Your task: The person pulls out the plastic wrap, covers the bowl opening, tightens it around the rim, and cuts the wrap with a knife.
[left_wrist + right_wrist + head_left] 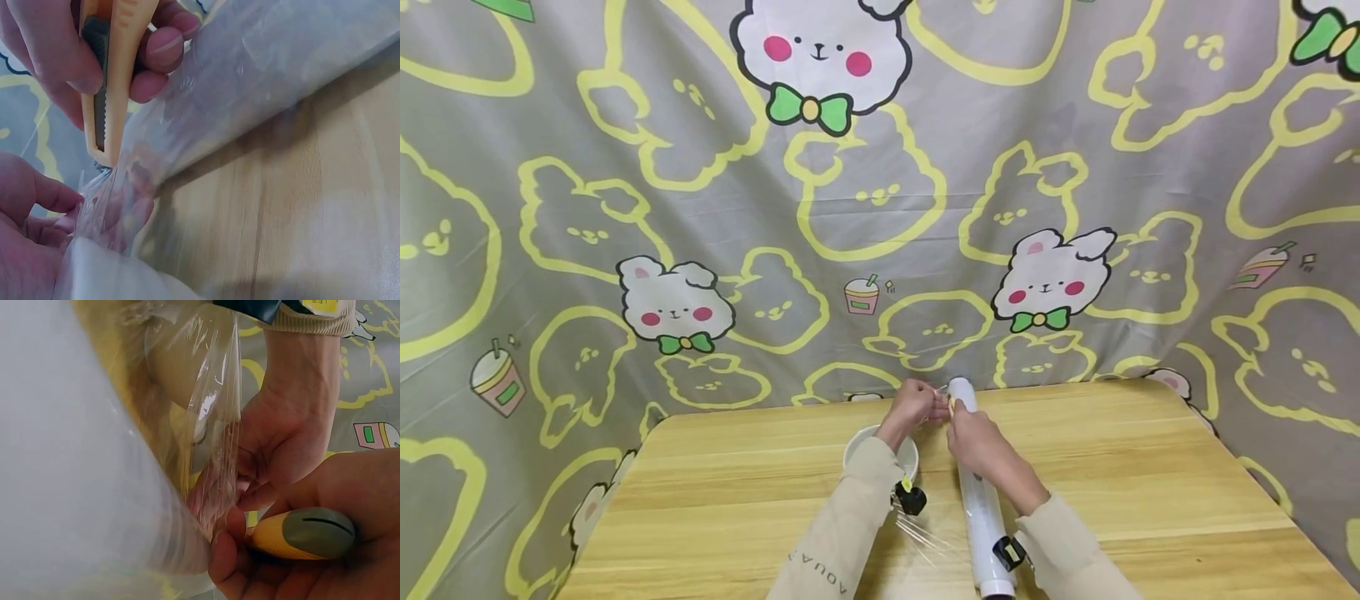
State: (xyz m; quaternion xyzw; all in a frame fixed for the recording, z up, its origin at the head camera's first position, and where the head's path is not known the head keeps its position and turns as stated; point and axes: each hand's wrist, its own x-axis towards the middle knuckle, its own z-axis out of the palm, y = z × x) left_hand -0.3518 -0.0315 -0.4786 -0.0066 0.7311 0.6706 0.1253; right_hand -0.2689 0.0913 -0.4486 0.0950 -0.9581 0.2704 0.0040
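A long roll of clear plastic wrap (981, 517) lies lengthwise on the table. Near its far end my left hand (917, 402) pinches the gathered edge of the loose film (215, 406), which stretches off the roll. My right hand (981, 442) grips a yellow utility knife (122, 69) with a dark slider, its thumb along the slider side. In the left wrist view the knife's tip meets the bunched film just above the left fingers. A white bowl (911, 457) stands left of the roll, partly hidden under the left forearm, with film draped near it.
The wooden table (715, 500) reaches back to a grey patterned cloth (925, 208) that hangs behind and at both sides. Black wrist-camera mounts (1009, 552) sit at both cuffs, the right one close beside the roll.
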